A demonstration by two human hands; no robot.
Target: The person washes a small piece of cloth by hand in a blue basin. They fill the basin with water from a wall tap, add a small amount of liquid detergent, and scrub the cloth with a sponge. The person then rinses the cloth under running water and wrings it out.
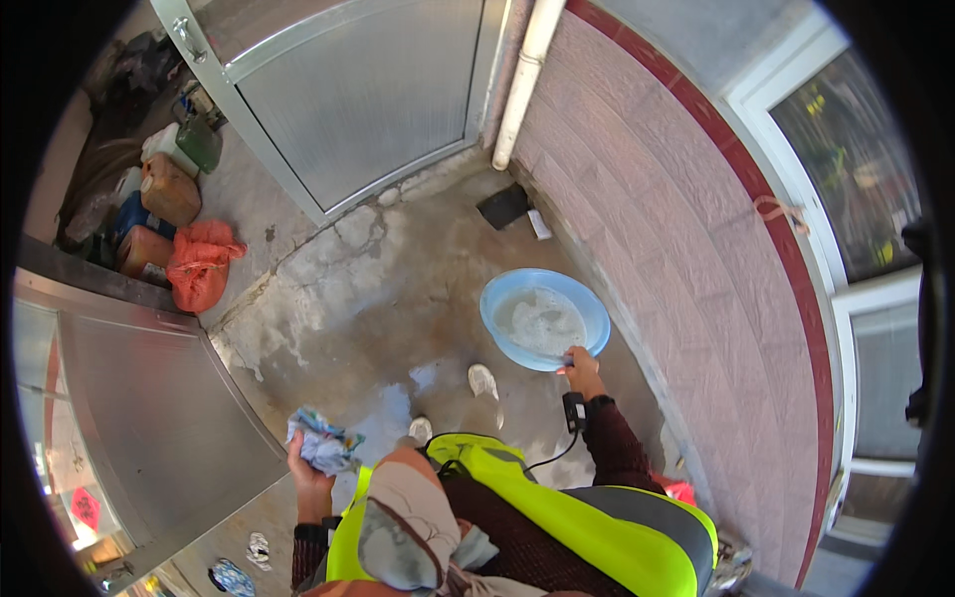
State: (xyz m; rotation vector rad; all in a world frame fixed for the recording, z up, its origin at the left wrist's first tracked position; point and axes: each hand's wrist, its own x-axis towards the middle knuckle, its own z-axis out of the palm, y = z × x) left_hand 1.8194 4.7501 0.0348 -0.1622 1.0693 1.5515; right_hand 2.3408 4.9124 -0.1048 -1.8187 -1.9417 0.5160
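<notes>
My right hand point(585, 375) is closed on the near rim of a light blue plastic basin point(500, 341), at the right of the middle. Cloudy, foamy water point(542, 320) lies inside the basin, which appears tilted. A crumpled white and blue patterned cloth point(324, 444) is in my left hand point(309, 482), held out at the lower left, well apart from the basin. The cloth hides part of my left fingers.
Wet concrete floor point(358, 323) lies around my shoes. A tiled wall point(637, 189) runs along the right, and metal doors point(368, 95) stand ahead and left point(164, 398). Several jugs point(170, 187) and an orange bag point(202, 261) sit at the far left. A black mat-like piece point(503, 206) lies near the corner.
</notes>
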